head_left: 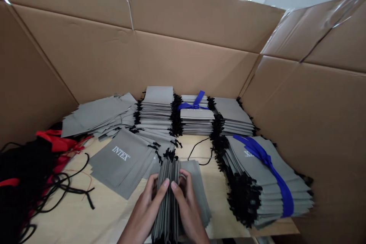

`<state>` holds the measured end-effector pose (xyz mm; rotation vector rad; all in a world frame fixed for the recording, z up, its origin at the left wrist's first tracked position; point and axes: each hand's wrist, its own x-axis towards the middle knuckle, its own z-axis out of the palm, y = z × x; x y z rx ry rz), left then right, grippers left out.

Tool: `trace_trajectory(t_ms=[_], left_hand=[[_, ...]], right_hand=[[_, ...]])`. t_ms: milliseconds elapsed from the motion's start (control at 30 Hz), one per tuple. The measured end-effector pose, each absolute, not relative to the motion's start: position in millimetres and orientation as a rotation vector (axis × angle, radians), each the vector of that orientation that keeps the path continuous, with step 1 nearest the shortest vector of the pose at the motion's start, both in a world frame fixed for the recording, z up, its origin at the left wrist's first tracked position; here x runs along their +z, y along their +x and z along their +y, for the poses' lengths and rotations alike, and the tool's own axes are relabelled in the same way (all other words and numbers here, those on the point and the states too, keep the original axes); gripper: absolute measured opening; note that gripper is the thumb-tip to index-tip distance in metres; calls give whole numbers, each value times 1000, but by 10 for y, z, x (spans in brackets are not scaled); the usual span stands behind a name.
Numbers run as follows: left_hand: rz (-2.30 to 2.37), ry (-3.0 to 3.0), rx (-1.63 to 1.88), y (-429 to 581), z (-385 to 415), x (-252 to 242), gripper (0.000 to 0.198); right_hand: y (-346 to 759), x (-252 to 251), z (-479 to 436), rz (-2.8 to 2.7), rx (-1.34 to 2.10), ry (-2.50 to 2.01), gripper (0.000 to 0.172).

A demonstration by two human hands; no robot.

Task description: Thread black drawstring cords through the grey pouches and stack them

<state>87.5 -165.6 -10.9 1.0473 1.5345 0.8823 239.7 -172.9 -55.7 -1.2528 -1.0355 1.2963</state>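
In the head view, a bundle of grey drawstring bags (167, 206) stands on edge at the near middle of the table, black cord ends on top. My left hand (150, 202) is closed on its left side, thumb along the near edges. From the right, my right hand (185, 202) grips the same bundle, its thumb close to the other one. Part of a flat grey bag (198, 190) shows behind and right of my right hand. Left of the bundle lies a fanned pile of grey bags (121, 164) printed INTEX.
Cardboard walls (194, 53) enclose the table (68, 221). Along the back are several stacks of grey bags (156, 110). A large stack tied with blue ribbon (274, 171) sits at right. Black cords (64, 185) and red-and-black material (28, 171) lie at left.
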Motion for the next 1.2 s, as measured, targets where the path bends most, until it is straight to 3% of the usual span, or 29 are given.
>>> trace_trajectory(t_ms=[200,300,400,600,733,900,1133,1200], left_hand=[[1544,1037,884,884,-1654,-134,71],[1568,1021,888,875,-1670,-147,71],[1568,965,894,870,-1698,-169,73],[1547,953,927,818,-1706,-315,72],[1553,1018,913,773,-1705,-392,77],[1543,1004,904,745,-1736,-432,78],[1484,1011,980,747,-1738,-352,67],[1480,1022,980,742,-1739,-364,68]], right_hand=[[2412,-622,-1675,-922,1128,-1257,59],[2405,-620,-1657,-1011,1044,-1287,36],[2398,-586,-1673,-1099,1044,-1335,28],[2402,-593,-1701,-1076,1010,-1320,42],[2402,-548,-1687,-1095,981,-1306,30],[2375,-443,-1710,-1193,1015,-1325,27],[2407,-558,-1738,-1094,1031,-1357,43],[2415,-548,-1728,-1119,1024,-1327,38]])
